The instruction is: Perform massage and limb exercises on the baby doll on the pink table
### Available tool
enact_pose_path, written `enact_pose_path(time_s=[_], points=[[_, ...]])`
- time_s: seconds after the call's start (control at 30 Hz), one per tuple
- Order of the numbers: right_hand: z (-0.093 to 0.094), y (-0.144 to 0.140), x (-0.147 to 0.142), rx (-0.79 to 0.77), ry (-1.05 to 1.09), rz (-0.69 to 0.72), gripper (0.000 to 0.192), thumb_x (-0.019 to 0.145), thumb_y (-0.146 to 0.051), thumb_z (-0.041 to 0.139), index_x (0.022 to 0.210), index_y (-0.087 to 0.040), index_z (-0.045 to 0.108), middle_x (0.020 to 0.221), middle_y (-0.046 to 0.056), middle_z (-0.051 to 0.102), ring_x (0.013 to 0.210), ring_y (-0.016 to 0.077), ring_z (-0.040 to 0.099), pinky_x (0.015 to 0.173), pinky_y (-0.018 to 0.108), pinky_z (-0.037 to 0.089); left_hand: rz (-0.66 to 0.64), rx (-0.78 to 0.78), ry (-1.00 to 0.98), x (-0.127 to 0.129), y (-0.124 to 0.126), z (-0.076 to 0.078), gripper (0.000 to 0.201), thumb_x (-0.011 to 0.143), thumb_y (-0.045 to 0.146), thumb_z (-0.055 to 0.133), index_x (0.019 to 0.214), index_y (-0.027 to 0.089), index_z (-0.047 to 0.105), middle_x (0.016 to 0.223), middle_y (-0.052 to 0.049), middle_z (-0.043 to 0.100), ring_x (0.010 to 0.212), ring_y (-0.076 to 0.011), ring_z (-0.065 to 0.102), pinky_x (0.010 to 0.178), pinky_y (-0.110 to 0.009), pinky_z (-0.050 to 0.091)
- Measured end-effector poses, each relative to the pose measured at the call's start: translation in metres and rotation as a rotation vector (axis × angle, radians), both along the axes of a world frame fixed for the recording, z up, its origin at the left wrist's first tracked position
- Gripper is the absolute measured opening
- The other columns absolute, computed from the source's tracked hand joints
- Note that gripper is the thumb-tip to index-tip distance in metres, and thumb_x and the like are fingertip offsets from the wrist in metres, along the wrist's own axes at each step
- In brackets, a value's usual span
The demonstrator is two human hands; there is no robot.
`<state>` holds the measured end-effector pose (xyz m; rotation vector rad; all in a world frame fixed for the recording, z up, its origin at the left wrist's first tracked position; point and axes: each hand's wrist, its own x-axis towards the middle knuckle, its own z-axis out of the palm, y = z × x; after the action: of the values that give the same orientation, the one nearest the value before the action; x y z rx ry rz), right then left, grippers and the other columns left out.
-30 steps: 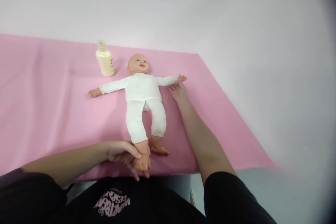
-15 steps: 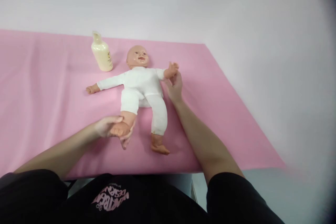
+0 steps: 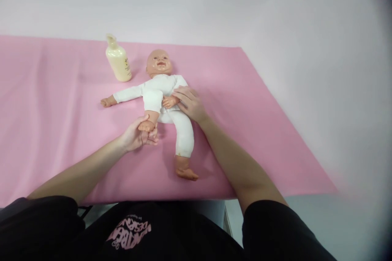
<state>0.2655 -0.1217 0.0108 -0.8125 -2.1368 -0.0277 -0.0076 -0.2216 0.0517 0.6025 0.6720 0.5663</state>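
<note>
A baby doll (image 3: 162, 85) with a white cloth body lies on its back, its head at the far side. My left hand (image 3: 139, 133) is closed around the doll's leg (image 3: 150, 118) on the left, near the foot, with that knee bent up toward the belly. Over the doll's arm on the right lies my right hand (image 3: 191, 104), fingers curved round it, and the doll's hand (image 3: 170, 101) rests across its belly beside the raised knee. The other leg (image 3: 184, 138) is stretched toward me. The other arm (image 3: 122, 97) reaches out to the left.
A pale yellow pump bottle (image 3: 120, 63) stands left of the doll's head. A pink cloth (image 3: 61, 130) covers the table, with its right edge slanting toward me. Behind it is a white wall (image 3: 196, 4).
My left hand has pushed the doll's leg up toward its belly, bending the knee. My right hand has brought the doll's arm inward from the right across the body.
</note>
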Motion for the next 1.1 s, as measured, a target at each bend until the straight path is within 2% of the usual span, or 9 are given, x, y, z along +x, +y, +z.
enact_pose_path(time_s=[0.13, 0.27, 0.37, 0.53, 0.6, 0.7, 0.8, 0.9, 1.1], points=[[-0.004, 0.003, 0.003, -0.028, 0.275, -0.049, 0.038, 0.098, -0.039, 0.059, 0.133, -0.024, 0.063, 0.132, 0.011, 0.07, 0.13, 0.0279, 0.064, 0.117, 0.053, 0.05, -0.14, 0.068, -0.096, -0.008, -0.004, -0.015, 0.051, 0.082, 0.06, 0.075, 0.097, 0.013, 0.062, 0.068, -0.001, 0.062, 0.07, -0.0206, 0.071, 0.069, -0.033, 0.064], [-0.008, 0.017, 0.017, -0.137, 0.748, -0.146, 0.059, 0.089, -0.047, 0.069, 0.142, -0.027, 0.052, 0.148, 0.012, 0.058, 0.135, 0.0277, 0.06, 0.113, 0.053, 0.052, -0.514, 0.12, -0.05, -0.021, -0.012, -0.022, 0.061, 0.072, 0.06, 0.085, 0.108, 0.015, 0.065, 0.089, -0.008, 0.073, 0.086, -0.0258, 0.073, 0.08, -0.038, 0.061], [-0.014, 0.03, 0.036, -0.252, 1.014, -0.202, 0.067, 0.083, -0.043, 0.072, 0.144, -0.029, 0.048, 0.161, 0.009, 0.045, 0.143, 0.0265, 0.053, 0.113, 0.052, 0.051, -0.731, 0.186, 0.072, -0.027, -0.016, -0.023, 0.058, 0.071, 0.059, 0.089, 0.106, 0.017, 0.069, 0.095, -0.008, 0.074, 0.092, -0.0257, 0.072, 0.084, -0.036, 0.058], [-0.032, 0.048, 0.062, -0.606, 1.415, -0.287, 0.067, 0.08, -0.029, 0.068, 0.144, -0.03, 0.048, 0.15, 0.008, 0.056, 0.127, 0.0206, 0.066, 0.107, 0.047, 0.056, -0.781, 0.275, 0.197, -0.03, -0.014, -0.032, 0.051, 0.074, 0.057, 0.087, 0.105, 0.019, 0.072, 0.094, -0.006, 0.075, 0.09, -0.0231, 0.07, 0.083, -0.033, 0.056], [-0.036, 0.051, 0.066, -0.674, 1.483, -0.299, 0.065, 0.08, -0.026, 0.066, 0.143, -0.03, 0.049, 0.144, 0.007, 0.06, 0.12, 0.018, 0.07, 0.106, 0.044, 0.057, -0.789, 0.292, 0.207, -0.032, -0.012, -0.033, 0.052, 0.074, 0.058, 0.087, 0.104, 0.019, 0.072, 0.095, -0.006, 0.075, 0.088, -0.0216, 0.069, 0.082, -0.032, 0.056], [-0.033, 0.049, 0.061, -0.588, 1.45, -0.308, 0.061, 0.085, -0.031, 0.064, 0.143, -0.03, 0.048, 0.144, 0.007, 0.059, 0.12, 0.0182, 0.07, 0.106, 0.044, 0.057, -0.796, 0.289, 0.134, -0.032, -0.012, -0.028, 0.057, 0.074, 0.063, 0.085, 0.103, 0.017, 0.07, 0.093, -0.006, 0.073, 0.088, -0.0211, 0.069, 0.083, -0.031, 0.056], [-0.02, 0.039, 0.047, -0.354, 1.224, -0.303, 0.058, 0.09, -0.044, 0.062, 0.143, -0.027, 0.047, 0.152, 0.012, 0.053, 0.133, 0.024, 0.063, 0.106, 0.049, 0.057, -0.695, 0.245, -0.057, -0.027, -0.015, -0.02, 0.064, 0.074, 0.074, 0.079, 0.099, 0.016, 0.067, 0.08, -0.006, 0.069, 0.08, -0.0232, 0.068, 0.08, -0.036, 0.056], [-0.008, 0.023, 0.026, -0.09, 0.91, -0.235, 0.058, 0.092, -0.049, 0.064, 0.143, -0.027, 0.047, 0.155, 0.014, 0.05, 0.139, 0.0275, 0.058, 0.11, 0.052, 0.056, -0.465, 0.187, -0.199, -0.019, -0.015, -0.014, 0.065, 0.075, 0.08, 0.072, 0.091, 0.017, 0.065, 0.065, -0.003, 0.059, 0.065, -0.0212, 0.061, 0.071, -0.038, 0.055], [0.002, -0.007, -0.004, 0.072, 0.256, -0.047, 0.036, 0.097, -0.038, 0.061, 0.131, -0.026, 0.064, 0.124, 0.011, 0.073, 0.122, 0.0285, 0.068, 0.11, 0.054, 0.056, -0.038, 0.004, -0.139, -0.006, -0.009, -0.002, 0.063, 0.094, 0.076, 0.049, 0.08, 0.016, 0.062, 0.059, 0.001, 0.045, 0.055, -0.0155, 0.047, 0.061, -0.03, 0.051]])
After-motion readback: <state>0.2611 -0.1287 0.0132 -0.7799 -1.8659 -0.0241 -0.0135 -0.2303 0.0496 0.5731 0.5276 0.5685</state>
